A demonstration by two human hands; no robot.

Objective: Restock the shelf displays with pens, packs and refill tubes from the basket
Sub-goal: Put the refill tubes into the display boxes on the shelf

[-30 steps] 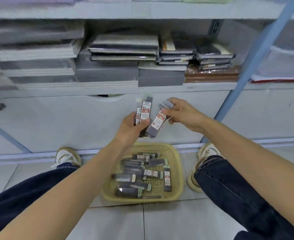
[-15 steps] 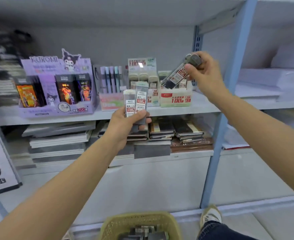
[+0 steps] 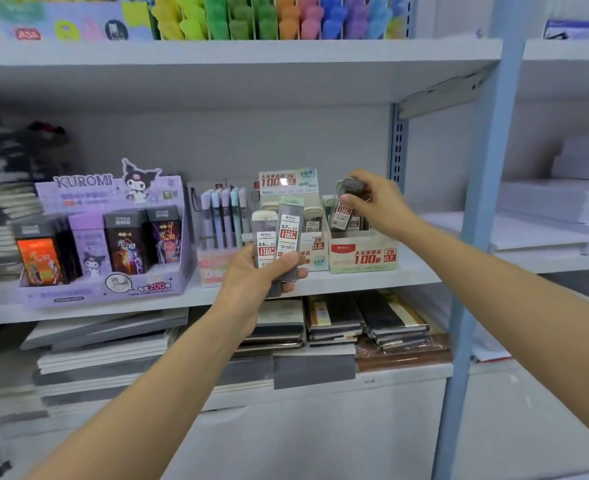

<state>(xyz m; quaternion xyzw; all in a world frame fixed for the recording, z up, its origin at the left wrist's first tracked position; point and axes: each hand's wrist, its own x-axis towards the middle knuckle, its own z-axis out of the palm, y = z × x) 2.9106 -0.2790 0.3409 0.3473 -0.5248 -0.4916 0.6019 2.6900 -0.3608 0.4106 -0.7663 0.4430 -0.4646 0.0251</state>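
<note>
Far left on the shelf [image 3: 355, 283], the purple Kuromi display box [image 3: 106, 244] sits in its spot, and just right of it is the pack of pastel pens [image 3: 222, 220]. The view has lifted since half a second ago: the basket has dropped out of the bottom of the picture and a row of bright packs now shows on the shelf above.

Centre now. The left hand [image 3: 253, 277] is raised in front of the shelf edge as before, thumb and fingers wrapped round the lower ends of two refill tubes [image 3: 288, 233]. They stand side by side, long axes upright and pale caps on top, with the 0.5 label on the left one and the 0.7 label on the right facing the camera. No change in their pose.

Behind them is the 0.5 box [image 3: 315, 245], and next to it the 0.7 box [image 3: 362, 258].

Here's the move: the right hand [image 3: 379, 202] has come down and left from in front of the blue post [image 3: 487, 202] and is now over the 0.7 box. Its fingers pinch the cap end of a single tube [image 3: 343, 211]. That tube lay slanted before, with the cap up to the right. Now it is close to upright, cap up, with its lower end at the box's open top among the tubes standing there.
</note>
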